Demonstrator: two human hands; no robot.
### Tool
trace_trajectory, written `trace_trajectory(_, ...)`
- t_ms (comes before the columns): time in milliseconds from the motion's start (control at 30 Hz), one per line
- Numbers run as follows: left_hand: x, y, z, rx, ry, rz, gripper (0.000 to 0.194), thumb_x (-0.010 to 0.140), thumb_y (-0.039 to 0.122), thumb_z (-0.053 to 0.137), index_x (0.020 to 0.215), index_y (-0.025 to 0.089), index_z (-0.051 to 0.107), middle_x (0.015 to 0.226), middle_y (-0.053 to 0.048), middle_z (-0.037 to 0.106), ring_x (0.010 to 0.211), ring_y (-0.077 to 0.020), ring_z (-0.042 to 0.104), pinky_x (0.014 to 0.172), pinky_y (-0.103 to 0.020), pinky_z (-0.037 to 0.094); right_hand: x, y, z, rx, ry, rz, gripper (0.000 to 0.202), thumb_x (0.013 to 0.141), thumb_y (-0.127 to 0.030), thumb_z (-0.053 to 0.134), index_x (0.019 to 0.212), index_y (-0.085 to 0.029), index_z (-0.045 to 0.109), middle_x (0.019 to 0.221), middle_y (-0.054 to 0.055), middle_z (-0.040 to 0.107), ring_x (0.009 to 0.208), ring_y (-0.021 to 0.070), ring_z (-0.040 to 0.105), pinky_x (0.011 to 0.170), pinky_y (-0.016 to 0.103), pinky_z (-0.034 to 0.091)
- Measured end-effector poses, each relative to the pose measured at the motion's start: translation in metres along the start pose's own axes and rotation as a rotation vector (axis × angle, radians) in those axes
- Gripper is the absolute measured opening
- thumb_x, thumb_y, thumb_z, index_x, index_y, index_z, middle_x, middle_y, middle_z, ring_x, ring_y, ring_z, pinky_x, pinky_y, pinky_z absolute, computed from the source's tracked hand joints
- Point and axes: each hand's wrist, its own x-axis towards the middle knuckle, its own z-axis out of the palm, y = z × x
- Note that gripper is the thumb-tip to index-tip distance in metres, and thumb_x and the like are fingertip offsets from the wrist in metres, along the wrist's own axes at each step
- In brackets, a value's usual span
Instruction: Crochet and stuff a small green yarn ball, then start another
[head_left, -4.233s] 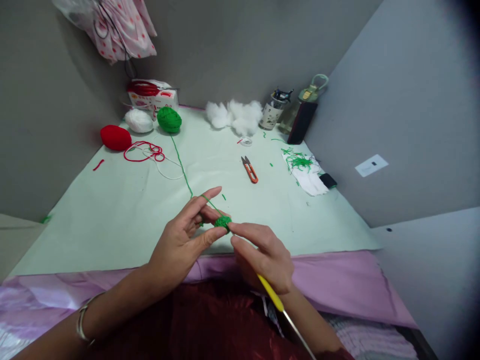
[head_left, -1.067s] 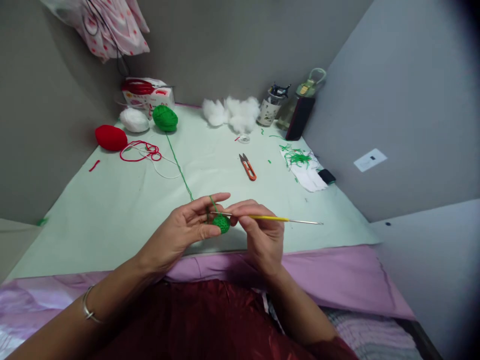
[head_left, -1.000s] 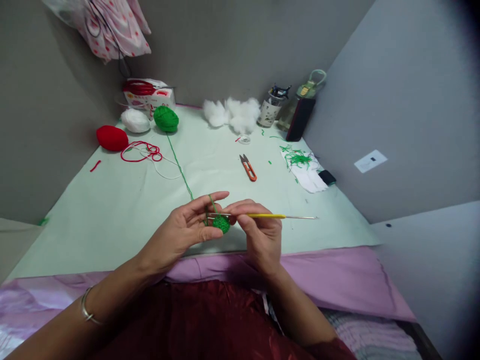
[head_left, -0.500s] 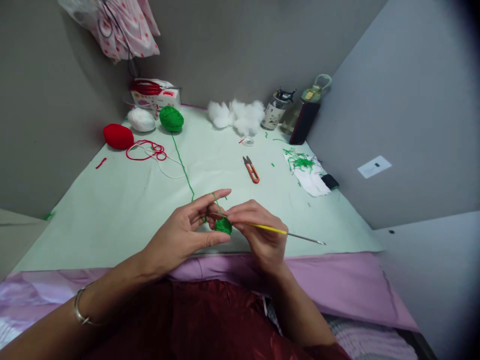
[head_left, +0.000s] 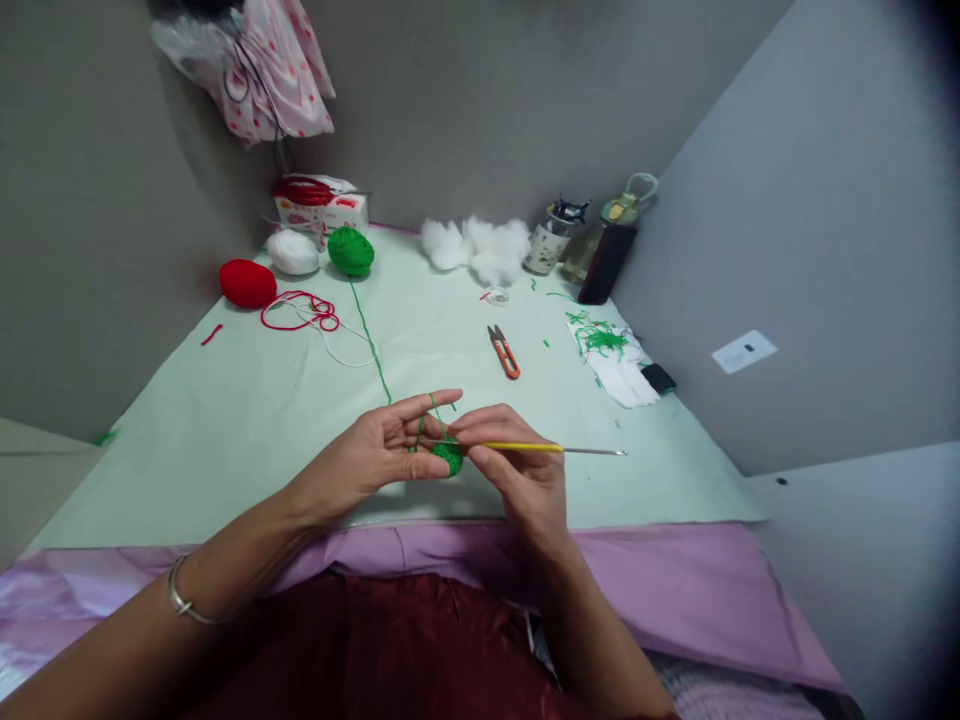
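Note:
Between the thumb and fingers of my left hand (head_left: 375, 445) is a small round green crochet piece (head_left: 448, 457). Green yarn (head_left: 367, 330) runs from the green ball (head_left: 351, 252) at the back, over my raised left index finger and down to the piece. My right hand (head_left: 521, 465) grips a crochet hook (head_left: 525, 447) with a yellow handle and a metal tip at each end. One tip is at the top of the green piece; the other points right. Just where the hook meets the stitches is too small to make out.
Orange thread snips (head_left: 504, 352) lie beyond my hands. White stuffing (head_left: 480, 250), a pen cup (head_left: 550, 240), a bottle (head_left: 621, 210) and a dark phone (head_left: 607, 265) stand behind. Red yarn (head_left: 247, 284) and white yarn (head_left: 292, 252) are at left, green scraps (head_left: 604, 340) on white paper at right.
The crochet hook has swung from sloping down to the right to nearly level. My left thumb has moved closer over the green piece. The whole view has shifted slightly.

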Motion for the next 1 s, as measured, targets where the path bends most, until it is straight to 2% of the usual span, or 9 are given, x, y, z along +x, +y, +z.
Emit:
trace_trajectory(100,0.001,-0.002,0.001,0.046,0.050,0.041,0.078,0.079,0.028,0.086,0.150,0.024,0.054,0.114,-0.004,0.071,0.112,-0.0212,0.064,0.103,-0.035,0.046,0.003,0.005,0.002,0.023,0.062,0.013,0.015,0.093,-0.020,0.072,0.098,-0.030,0.082,0.098,0.003,0.077,0.095,0.0180,0.070,0.084,0.033,0.056)
trace_trajectory(200,-0.001,-0.002,0.002,0.081,0.085,0.065,0.072,0.083,0.033,0.082,0.149,0.025,0.056,0.117,-0.005,0.071,0.116,-0.0228,0.063,0.109,-0.038,0.042,0.005,0.011,0.006,0.124,0.127,0.055,0.012,0.094,-0.023,0.072,0.097,-0.030,0.082,0.094,0.002,0.077,0.082,0.0153,0.068,0.076,0.030,0.055)
trace_trajectory(300,-0.002,-0.002,0.002,0.069,0.136,0.099,0.072,0.081,0.033,0.084,0.148,0.026,0.057,0.116,-0.005,0.069,0.116,-0.0238,0.064,0.110,-0.041,0.042,0.008,0.013,0.009,0.175,0.147,0.088,0.010,0.093,-0.027,0.072,0.096,-0.027,0.081,0.089,0.002,0.076,0.074,0.0141,0.066,0.072,0.030,0.054)
trace_trajectory(467,-0.003,0.000,0.006,0.073,0.189,0.194,0.082,0.076,0.026,0.086,0.151,0.025,0.054,0.102,-0.002,0.068,0.107,-0.0218,0.065,0.108,-0.041,0.044,0.011,0.007,0.013,0.086,0.076,0.016,0.009,0.092,-0.028,0.073,0.096,-0.026,0.081,0.096,0.005,0.078,0.091,0.0196,0.071,0.080,0.034,0.058)
trace_trajectory(567,-0.005,0.001,0.009,0.171,0.241,0.262,0.086,0.076,0.025,0.084,0.154,0.027,0.049,0.095,0.001,0.065,0.099,-0.0193,0.062,0.105,-0.040,0.045,0.008,0.003,0.015,-0.037,0.046,-0.069,0.015,0.094,-0.023,0.070,0.103,-0.030,0.081,0.103,0.006,0.077,0.100,0.0207,0.071,0.087,0.036,0.058)
trace_trajectory(733,-0.011,0.004,0.012,0.373,0.281,0.360,0.079,0.080,0.024,0.080,0.153,0.031,0.052,0.091,0.002,0.064,0.093,-0.0184,0.057,0.103,-0.040,0.045,-0.001,0.002,0.016,-0.187,0.054,-0.199,0.032,0.095,-0.011,0.065,0.112,-0.034,0.079,0.104,0.005,0.077,0.097,0.0193,0.070,0.084,0.035,0.057)
trace_trajectory(867,-0.013,0.005,0.014,0.374,0.310,0.390,0.078,0.081,0.028,0.082,0.152,0.032,0.052,0.096,0.002,0.065,0.097,-0.0187,0.059,0.108,-0.041,0.043,0.000,0.006,0.017,-0.018,0.145,-0.112,0.023,0.096,-0.015,0.065,0.104,-0.031,0.081,0.097,0.003,0.077,0.089,0.0178,0.069,0.080,0.033,0.055)
trace_trajectory(1000,-0.012,0.001,0.014,0.343,0.344,0.427,0.079,0.080,0.028,0.083,0.152,0.029,0.052,0.098,0.001,0.062,0.096,-0.0186,0.058,0.104,-0.039,0.045,0.006,0.011,0.019,0.154,0.191,0.011,0.013,0.095,-0.025,0.068,0.096,-0.025,0.081,0.090,0.004,0.075,0.074,0.0155,0.065,0.071,0.032,0.054)
